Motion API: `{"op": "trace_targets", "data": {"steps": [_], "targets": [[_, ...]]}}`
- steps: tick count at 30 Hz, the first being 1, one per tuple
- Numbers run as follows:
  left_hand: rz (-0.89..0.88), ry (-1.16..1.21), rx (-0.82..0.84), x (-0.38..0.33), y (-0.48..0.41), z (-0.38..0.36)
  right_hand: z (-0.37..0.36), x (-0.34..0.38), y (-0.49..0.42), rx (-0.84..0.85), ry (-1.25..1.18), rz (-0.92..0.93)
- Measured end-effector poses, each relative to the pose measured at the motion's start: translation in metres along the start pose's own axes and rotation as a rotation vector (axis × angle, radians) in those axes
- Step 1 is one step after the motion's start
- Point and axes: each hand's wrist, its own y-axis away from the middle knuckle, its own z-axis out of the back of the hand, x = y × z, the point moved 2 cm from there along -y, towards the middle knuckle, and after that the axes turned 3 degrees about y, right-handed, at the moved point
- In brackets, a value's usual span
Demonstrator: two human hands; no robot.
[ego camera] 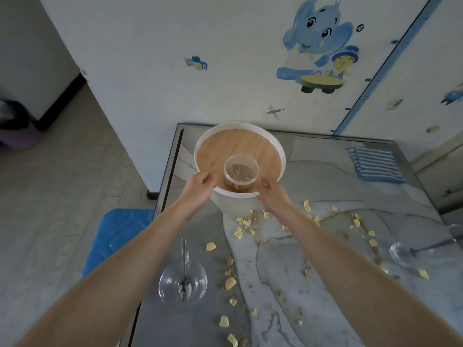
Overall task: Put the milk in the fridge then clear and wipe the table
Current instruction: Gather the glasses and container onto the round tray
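A round tray (250,144) with a white rim and wooden floor is tilted above the far end of the marble table (325,284). My left hand (200,185) grips its near-left rim and my right hand (271,194) grips its near-right rim. On the tray stands a clear plastic tub (241,171) of brown cereal. Yellow flakes and crumbs (246,222) are scattered over the table. A blue-and-white striped cloth (377,166) lies at the far right. No milk is in view.
A glass bowl (183,284) with a spoon (185,261) sits near the table's left edge. A second glass bowl (403,254) with a spoon is at the right edge. A blue stool (117,236) stands left of the table, a wall behind it.
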Motion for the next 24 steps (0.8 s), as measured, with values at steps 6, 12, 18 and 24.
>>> {"op": "trace_targets", "data": {"steps": [6, 12, 18, 24], "targets": [[-0.09, -0.155, -0.04, -0.001, 0.072, 0.017, -0.016, -0.001, 0.065, 0.056, -0.062, -0.031], [0.059, -0.201, -0.226, 0.046, 0.137, 0.038, -0.052, -0.024, 0.122, 0.085, -0.049, -0.033], [0.324, -0.167, -0.238, 0.107, 0.177, 0.043, -0.1, -0.042, 0.15, 0.23, 0.027, -0.064], [0.332, -0.055, -0.189, 0.122, 0.19, 0.039, -0.131, -0.056, 0.159, 0.267, -0.033, -0.18]]}}
